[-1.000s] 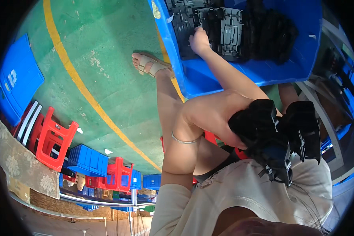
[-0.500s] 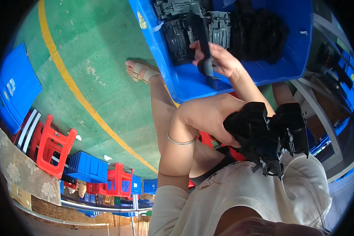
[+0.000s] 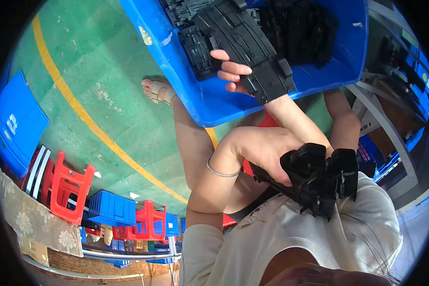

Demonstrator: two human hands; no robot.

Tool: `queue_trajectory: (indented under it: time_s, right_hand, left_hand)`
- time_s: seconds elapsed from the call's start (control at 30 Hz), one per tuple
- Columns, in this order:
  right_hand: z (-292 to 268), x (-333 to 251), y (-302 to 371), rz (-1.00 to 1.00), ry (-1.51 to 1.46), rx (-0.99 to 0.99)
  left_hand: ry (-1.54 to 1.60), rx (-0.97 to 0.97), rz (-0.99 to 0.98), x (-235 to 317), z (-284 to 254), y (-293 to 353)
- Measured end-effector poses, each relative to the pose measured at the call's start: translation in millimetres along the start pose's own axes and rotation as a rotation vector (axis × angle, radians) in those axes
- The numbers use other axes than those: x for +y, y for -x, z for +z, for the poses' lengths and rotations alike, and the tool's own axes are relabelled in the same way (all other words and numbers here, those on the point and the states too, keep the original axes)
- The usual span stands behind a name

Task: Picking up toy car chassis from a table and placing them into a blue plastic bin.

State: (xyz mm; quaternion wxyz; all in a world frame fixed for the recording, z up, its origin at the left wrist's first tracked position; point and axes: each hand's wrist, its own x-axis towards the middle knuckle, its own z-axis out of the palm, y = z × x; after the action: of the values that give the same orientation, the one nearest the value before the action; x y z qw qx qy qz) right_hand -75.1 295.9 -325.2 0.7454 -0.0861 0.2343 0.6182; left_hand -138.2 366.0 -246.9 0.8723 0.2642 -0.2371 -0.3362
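Observation:
My right hand [image 3: 234, 76] reaches over the blue bin and grips a long black molded plastic part [image 3: 243, 40]. Its fingers curl round the part's left edge, and the part's ribbed face is turned up. Close to my chest, my left hand [image 3: 271, 151] is wrapped round a bundle of black molded plastic parts [image 3: 314, 176] with clips at their ends. The bundle covers some of its fingers. Below the right hand, the blue bin [image 3: 209, 107] holds more black parts [image 3: 300, 35], stacked along its far side.
Red stools [image 3: 69, 188], a blue crate [image 3: 112, 208] and a blue lid [image 3: 21, 121] stand at the left. A yellow line [image 3: 95, 126] crosses the green floor. To the right is a grey metal frame [image 3: 383, 128]. My bare legs and sandal [image 3: 161, 91] lie beside the bin.
The long part in my right hand has turned from edge-on to showing its broad ribbed face. My left hand's bundle has shifted slightly. The bin appears farther left in view.

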Motion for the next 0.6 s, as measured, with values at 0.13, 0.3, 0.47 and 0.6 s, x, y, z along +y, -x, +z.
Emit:
queue_trajectory:
  time_s: [0.13,0.3,0.47,0.6]
  right_hand:
    - [-3.8,-6.8,-7.6,-0.027,0.031,-0.173]
    - [-11.3,-0.6,-8.9,-0.138,0.159,-0.050]
    - [-21.1,-7.8,-11.1,-0.396,0.707,0.489]
    - [-22.4,-8.3,-8.9,-0.442,0.790,0.552]
  left_hand:
    - [0.011,0.011,0.004,-3.4,-3.4,2.5]
    - [-0.032,-0.027,-0.024,-7.3,-5.4,4.2]
    - [-0.015,0.038,-0.006,-3.0,-3.5,5.0]
    - [-0.038,0.043,-0.029,-3.4,-2.2,3.6]
